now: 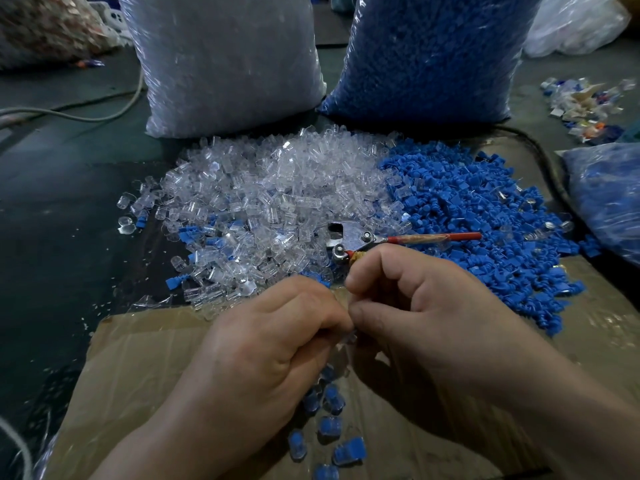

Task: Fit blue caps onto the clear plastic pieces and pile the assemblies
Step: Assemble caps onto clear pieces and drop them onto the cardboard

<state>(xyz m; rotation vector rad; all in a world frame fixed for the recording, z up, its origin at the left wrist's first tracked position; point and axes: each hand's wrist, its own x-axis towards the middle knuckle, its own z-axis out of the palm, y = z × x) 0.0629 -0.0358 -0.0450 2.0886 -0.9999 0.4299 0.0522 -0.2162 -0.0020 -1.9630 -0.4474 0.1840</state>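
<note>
Head view, dark floor [62, 202], cardboard sheet [145, 368], clear pieces [270, 188] and blue caps [467, 209] heaped

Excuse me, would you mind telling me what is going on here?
A person's left hand and right hand meet over the brown cardboard sheet, both pinching a small clear plastic piece; any cap on it is hidden. Finished blue-capped assemblies lie on it beneath the hands. Heaps of loose clear plastic pieces and blue plastic caps wait beyond, with red-handled metal pliers lying across them.
</note>
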